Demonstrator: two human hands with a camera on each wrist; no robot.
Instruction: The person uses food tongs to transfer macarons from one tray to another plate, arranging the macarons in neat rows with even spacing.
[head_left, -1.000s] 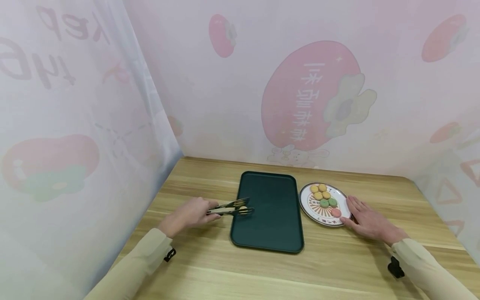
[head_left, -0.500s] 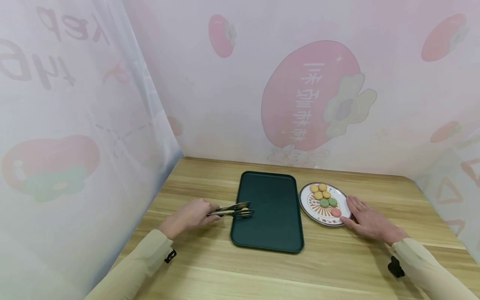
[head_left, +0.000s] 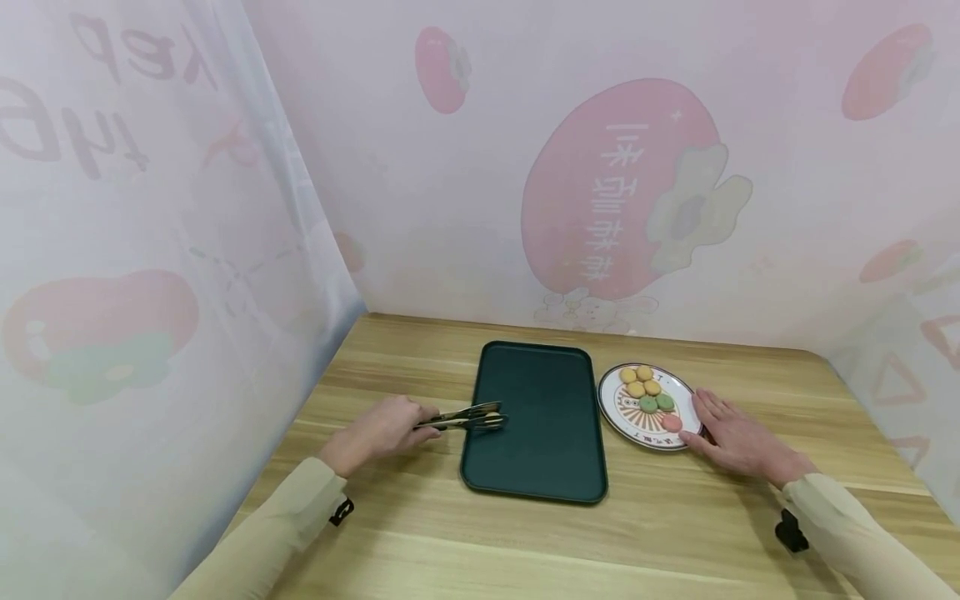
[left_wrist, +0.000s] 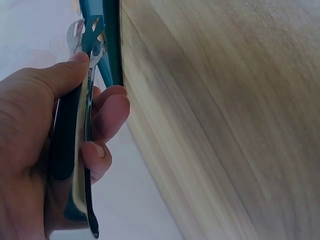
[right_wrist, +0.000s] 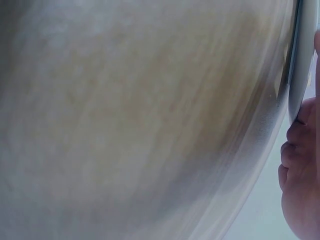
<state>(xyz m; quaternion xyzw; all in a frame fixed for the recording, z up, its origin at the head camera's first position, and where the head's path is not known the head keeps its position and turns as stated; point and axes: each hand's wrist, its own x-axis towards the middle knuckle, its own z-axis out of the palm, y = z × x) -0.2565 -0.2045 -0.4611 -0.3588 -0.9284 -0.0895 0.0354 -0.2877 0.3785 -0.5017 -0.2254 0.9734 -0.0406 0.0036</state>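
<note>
My left hand (head_left: 384, 429) grips a pair of metal serving tongs (left_wrist: 75, 135) with dark handle grips, thumb on one arm and fingers round the other. The slotted tong heads reach over the left part of a dark green tray (head_left: 540, 450); a small yellowish round thing seems to sit between them, mostly hidden. On the right, my right hand (head_left: 742, 437) rests at the rim of a white patterned plate (head_left: 626, 423), its fingers fairly straight. Several yellow macarons (head_left: 636, 389), two green macarons (head_left: 656, 404) and one pink macaron (head_left: 672, 423) lie on that plate.
Tray and plate stand side by side, close together, on a wood-grain table (head_left: 525, 550). A printed cloth (head_left: 450, 208) hangs behind the table's far edge, and another curtain (head_left: 150, 333) borders the left side.
The tong heads have drawn closer together, and the yellowish round thing between them is now less visible. My right hand, the plate and the tray stay in place.
</note>
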